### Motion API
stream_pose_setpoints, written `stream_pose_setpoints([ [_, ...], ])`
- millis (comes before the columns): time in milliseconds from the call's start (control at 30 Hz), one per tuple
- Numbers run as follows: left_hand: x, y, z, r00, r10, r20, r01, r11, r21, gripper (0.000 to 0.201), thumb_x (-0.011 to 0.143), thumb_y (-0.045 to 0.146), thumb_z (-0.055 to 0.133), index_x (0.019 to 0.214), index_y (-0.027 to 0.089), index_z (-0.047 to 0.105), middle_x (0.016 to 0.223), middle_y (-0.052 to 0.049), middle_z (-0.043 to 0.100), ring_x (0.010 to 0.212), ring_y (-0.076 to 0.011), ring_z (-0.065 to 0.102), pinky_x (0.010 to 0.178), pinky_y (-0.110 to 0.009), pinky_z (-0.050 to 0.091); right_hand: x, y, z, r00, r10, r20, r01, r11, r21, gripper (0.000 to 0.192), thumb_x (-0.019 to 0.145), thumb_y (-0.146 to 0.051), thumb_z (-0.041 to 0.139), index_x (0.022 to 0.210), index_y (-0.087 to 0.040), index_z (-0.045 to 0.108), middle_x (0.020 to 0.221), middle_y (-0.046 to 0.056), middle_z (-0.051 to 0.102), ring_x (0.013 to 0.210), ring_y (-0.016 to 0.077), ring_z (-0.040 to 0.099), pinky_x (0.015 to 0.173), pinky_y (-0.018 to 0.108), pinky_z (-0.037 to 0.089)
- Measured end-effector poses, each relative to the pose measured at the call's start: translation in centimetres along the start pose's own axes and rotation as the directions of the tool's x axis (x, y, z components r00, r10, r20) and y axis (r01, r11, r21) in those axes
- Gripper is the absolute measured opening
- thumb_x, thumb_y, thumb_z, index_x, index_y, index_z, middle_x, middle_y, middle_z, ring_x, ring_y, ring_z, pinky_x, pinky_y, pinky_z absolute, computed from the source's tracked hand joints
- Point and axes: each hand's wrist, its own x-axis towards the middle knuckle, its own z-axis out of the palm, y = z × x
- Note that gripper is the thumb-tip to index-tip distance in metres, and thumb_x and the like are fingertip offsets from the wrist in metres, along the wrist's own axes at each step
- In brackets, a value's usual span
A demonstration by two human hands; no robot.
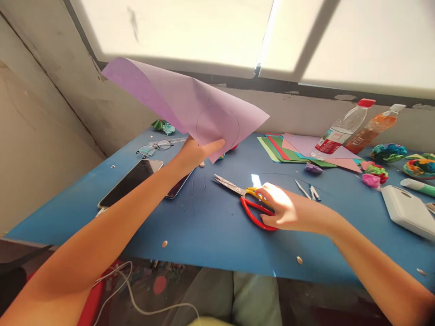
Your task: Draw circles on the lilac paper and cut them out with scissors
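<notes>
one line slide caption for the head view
Left hand lifts a purple paper sheet while right hand grips scissors.

Eyeglasses (pixel 155 147), two phones (pixel 131 182), two bottles (pixel 343 127), coloured paper stack (pixel 288 149) on the blue table (pixel 204 226).
</notes>
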Motion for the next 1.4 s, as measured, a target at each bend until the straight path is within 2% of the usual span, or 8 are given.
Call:
stream_pose_setpoints([
  [200,0.4,-0.1,-0.4,0.99,0.084,-0.114,-0.089,0.995,-0.035,0.039,0.067,0.031,0.078,0.102,0.021,0.065,0.113,-0.005,0.068,0.108,-0.0238,0.06,0.082,-0.029,0.051,4.7,-2.4,0.7,0.998,0.068,0.007,-0.066,0.984,-0.166,0.016,0.061,-0.017,0.059,0.07,-0.019,0.045,0.062,0.001,0.048,0.05,0.0127,0.039,0.047,0.027,0.019],
  [300,1.0,-0.2,-0.6,0.949,0.165,-0.27,-0.19,0.979,-0.07,0.014,0.078,0.031,0.068,0.083,0.019,0.064,0.085,-0.003,0.07,0.083,-0.0174,0.066,0.072,-0.026,0.051,5.4,-2.8,2.0,0.986,0.104,-0.127,-0.123,0.981,-0.151,0.016,0.065,-0.009,0.054,0.08,-0.017,0.05,0.06,0.002,0.049,0.051,0.0154,0.045,0.049,0.027,0.019],
  [433,1.5,-0.3,-0.9,0.944,0.158,-0.29,-0.191,0.977,-0.09,0.03,0.087,0.035,0.054,0.061,0.02,0.056,0.056,0.0,0.058,0.05,-0.0124,0.056,0.048,-0.025,0.043,5.5,-1.6,3.1,0.916,0.185,-0.355,-0.154,0.982,0.112,0.012,0.079,-0.018,0.051,0.089,-0.018,0.045,0.063,0.0,0.05,0.05,0.0126,0.042,0.05,0.025,0.026],
  [600,1.5,-0.7,-0.9,0.951,0.185,-0.25,-0.223,0.965,-0.135,0.03,0.087,0.032,0.055,0.06,0.02,0.054,0.053,0.0,0.055,0.044,-0.0115,0.051,0.044,-0.025,0.037,5.4,-0.3,2.4,0.891,0.24,-0.385,0.208,0.538,0.817,0.045,0.084,-0.066,0.045,0.08,-0.022,0.04,0.06,-0.002,0.047,0.044,0.0091,0.037,0.041,0.022,0.028],
  [800,0.9,-1.3,-0.1,0.972,0.22,-0.079,-0.225,0.973,-0.058,0.034,0.088,0.036,0.055,0.059,0.019,0.054,0.052,0.0,0.055,0.045,-0.0117,0.05,0.046,-0.026,0.037,5.3,-0.2,2.6,0.96,-0.031,-0.28,0.28,0.22,0.935,0.077,0.068,-0.091,0.031,0.091,-0.02,0.052,0.078,0.007,0.059,0.051,0.0121,0.044,0.04,0.025,0.035],
  [1067,0.4,-1.0,0.0,0.984,0.18,0.002,-0.179,0.98,-0.084,0.03,0.084,0.035,0.06,0.061,0.019,0.052,0.049,0.001,0.048,0.044,-0.01,0.043,0.045,-0.025,0.034,3.6,-1.4,1.2,0.954,-0.151,-0.26,0.273,0.073,0.959,0.071,0.066,-0.088,0.044,0.076,-0.019,0.058,0.074,0.006,0.056,0.069,0.0183,0.054,0.053,0.029,0.047],
  [1267,-0.1,-0.5,0.4,0.99,0.139,0.001,-0.137,0.976,-0.168,0.027,0.079,0.034,0.066,0.063,0.02,0.05,0.051,0.003,0.041,0.046,-0.0092,0.038,0.044,-0.025,0.03,3.3,-2.1,1.3,0.982,-0.007,-0.188,0.188,0.108,0.976,0.034,0.076,-0.049,0.069,0.078,-0.015,0.062,0.078,0.005,0.061,0.07,0.0146,0.059,0.062,0.027,0.049],
  [1400,-0.3,-0.4,0.5,0.993,0.12,0.007,-0.117,0.982,-0.147,0.031,0.078,0.036,0.068,0.06,0.019,0.049,0.051,0.003,0.041,0.046,-0.0084,0.038,0.044,-0.024,0.029,3.9,-1.4,2.1,0.964,0.001,-0.266,0.255,0.279,0.926,0.033,0.078,-0.048,0.068,0.075,-0.016,0.061,0.072,0.004,0.063,0.069,0.0145,0.059,0.073,0.03,0.049],
])
